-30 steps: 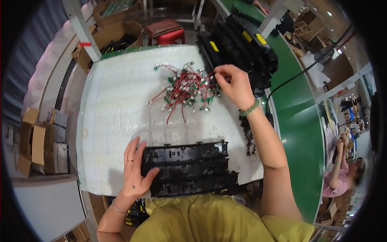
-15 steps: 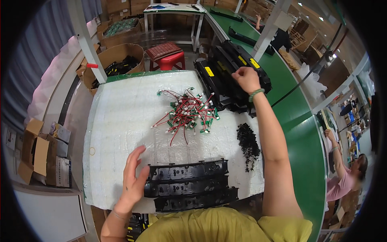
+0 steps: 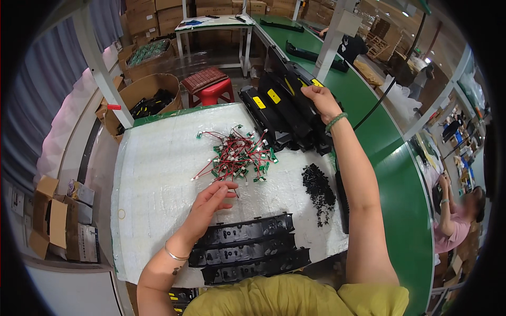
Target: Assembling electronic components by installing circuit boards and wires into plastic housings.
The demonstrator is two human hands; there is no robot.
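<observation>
My right hand is at the far right of the table, its fingers pinched at the upper end of a black plastic housing in a stack. Yellow labels mark several housings there. My left hand, fingers stretched and apart, hovers empty between the heap of small green circuit boards with red wires and three curved black plastic strips. Those strips lie side by side near the front edge, their inner faces with holes turned up. Right of them is a pile of small black parts, too small to name.
A green conveyor belt runs along the right side, beside a white post. Beyond the table stand a red stool and a round carton of black parts. Open cardboard boxes are at left. A person in pink works at far right.
My left hand has moved right and away from me, from beside the strips toward the wired boards. Housings in the stack have shifted, with my right hand still at them. The whole view has shifted slightly.
</observation>
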